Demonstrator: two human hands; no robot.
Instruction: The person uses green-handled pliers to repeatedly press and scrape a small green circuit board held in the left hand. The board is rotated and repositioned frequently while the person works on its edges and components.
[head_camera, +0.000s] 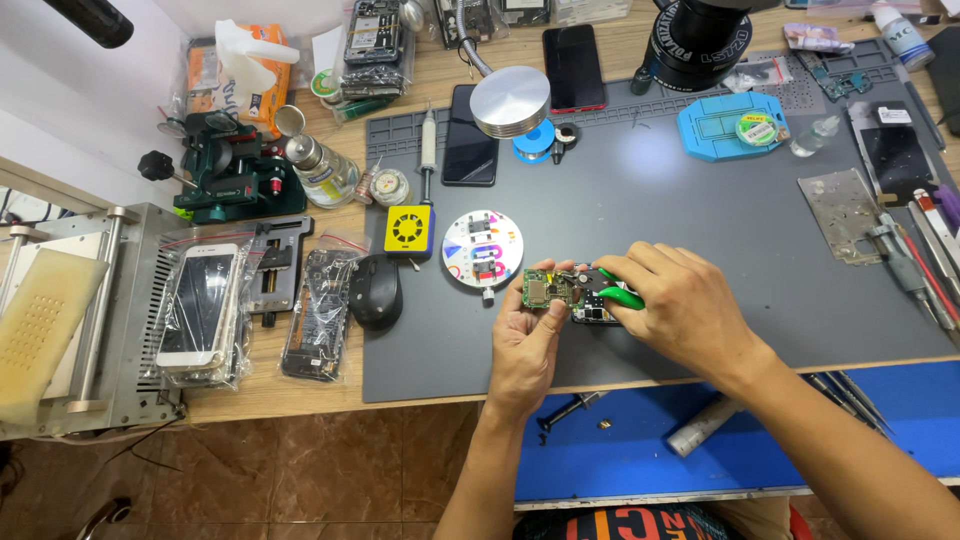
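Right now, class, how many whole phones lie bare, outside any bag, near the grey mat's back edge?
2: one black phone lies on the grey mat beside the round lamp head; another black phone lies on the wooden bench behind it. Bagged phones at left may hide more.

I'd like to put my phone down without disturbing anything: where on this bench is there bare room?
The grey rubber work mat is bare between the blue rectangular holder and the right hand, and below the black computer mouse beside the left hand. The mat's right edge, with its row of metal hand tools, is crowded.
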